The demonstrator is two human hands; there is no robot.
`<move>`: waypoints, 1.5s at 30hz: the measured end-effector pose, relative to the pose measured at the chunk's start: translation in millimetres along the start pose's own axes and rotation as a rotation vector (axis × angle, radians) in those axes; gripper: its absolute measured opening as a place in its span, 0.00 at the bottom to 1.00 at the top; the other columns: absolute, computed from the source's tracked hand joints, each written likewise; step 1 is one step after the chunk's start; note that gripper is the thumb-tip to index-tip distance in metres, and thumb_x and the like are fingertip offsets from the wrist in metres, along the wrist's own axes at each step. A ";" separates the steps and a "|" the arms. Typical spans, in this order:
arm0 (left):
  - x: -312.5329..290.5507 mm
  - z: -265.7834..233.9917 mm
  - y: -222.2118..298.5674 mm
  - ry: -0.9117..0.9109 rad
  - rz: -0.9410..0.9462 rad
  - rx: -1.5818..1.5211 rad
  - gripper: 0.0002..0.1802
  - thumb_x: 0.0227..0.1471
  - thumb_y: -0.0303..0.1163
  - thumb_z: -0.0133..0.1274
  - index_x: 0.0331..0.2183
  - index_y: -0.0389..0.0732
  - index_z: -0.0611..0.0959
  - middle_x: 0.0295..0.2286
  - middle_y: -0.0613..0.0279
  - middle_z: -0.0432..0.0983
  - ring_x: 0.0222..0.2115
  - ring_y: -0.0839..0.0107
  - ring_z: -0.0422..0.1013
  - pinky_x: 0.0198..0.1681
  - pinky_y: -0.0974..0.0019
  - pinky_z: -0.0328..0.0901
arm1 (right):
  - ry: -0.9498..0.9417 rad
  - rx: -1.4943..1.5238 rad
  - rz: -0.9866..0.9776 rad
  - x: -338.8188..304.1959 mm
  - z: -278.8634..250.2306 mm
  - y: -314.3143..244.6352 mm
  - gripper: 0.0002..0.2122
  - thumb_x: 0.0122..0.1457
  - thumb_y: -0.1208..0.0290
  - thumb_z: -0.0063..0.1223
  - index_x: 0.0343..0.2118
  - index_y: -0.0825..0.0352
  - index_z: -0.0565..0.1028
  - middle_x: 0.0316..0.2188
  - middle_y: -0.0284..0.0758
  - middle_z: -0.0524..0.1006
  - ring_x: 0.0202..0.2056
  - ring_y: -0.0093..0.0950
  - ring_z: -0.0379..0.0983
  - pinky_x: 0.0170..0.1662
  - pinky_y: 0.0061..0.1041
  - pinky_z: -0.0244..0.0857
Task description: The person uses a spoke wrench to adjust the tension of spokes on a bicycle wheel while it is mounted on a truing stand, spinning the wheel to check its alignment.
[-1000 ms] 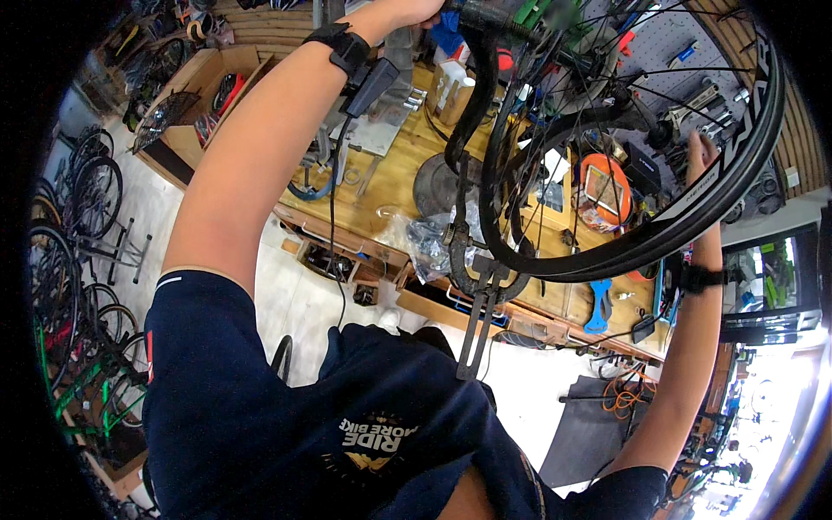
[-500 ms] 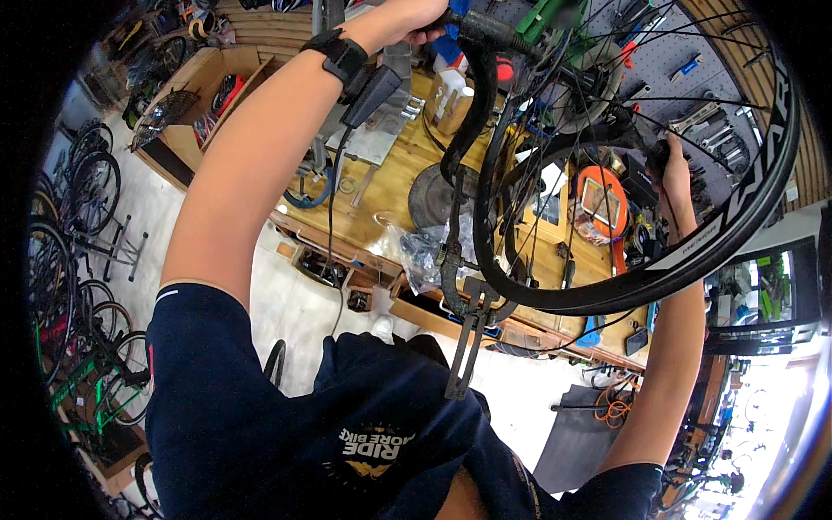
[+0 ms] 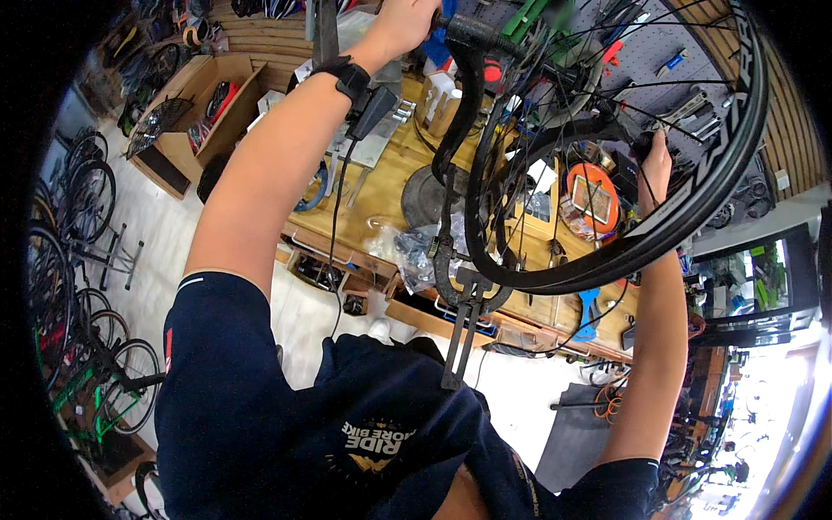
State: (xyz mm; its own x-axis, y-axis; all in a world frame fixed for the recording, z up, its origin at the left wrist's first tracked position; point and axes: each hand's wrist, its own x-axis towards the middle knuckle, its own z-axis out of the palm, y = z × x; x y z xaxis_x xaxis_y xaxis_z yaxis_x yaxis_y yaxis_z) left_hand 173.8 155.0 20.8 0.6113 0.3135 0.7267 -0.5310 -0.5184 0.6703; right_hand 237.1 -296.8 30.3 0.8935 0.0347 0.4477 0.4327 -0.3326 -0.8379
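While the black bar (image 3: 472, 33) slants down from left hand (image 3: 399, 33) toward right hand (image 3: 656, 169), their fingers' spread and hold are unclear.

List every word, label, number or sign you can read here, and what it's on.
Navy shirt: pale chest lettering, legible; wording not copied.
Black wheel rim: large white lettering; wording not copied.
Pale band on the rim: too blurred to read.
Black box: any print too small to read.

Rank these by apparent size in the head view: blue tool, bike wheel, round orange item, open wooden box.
1. Bike wheel
2. Open wooden box
3. Round orange item
4. Blue tool
The wheel looks nearest, which enlarges it.
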 end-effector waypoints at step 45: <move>-5.1 -3.4 4.5 -0.002 0.010 -0.134 0.12 0.57 0.33 0.45 0.28 0.35 0.77 0.21 0.61 0.69 0.23 0.73 0.65 0.29 0.66 0.61 | -0.472 0.044 0.459 -292.1 12.9 -44.8 0.10 0.65 0.70 0.46 0.37 0.71 0.76 0.15 0.19 0.60 0.16 0.10 0.52 0.18 0.14 0.44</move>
State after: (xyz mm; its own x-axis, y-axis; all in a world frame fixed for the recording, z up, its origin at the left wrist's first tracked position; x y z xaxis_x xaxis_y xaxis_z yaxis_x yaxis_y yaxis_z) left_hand 166.4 153.8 20.6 0.6070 0.3072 0.7330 -0.6103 -0.4105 0.6775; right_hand -41.8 -279.9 -67.0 0.9407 0.3116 -0.1344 -0.0089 -0.3733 -0.9277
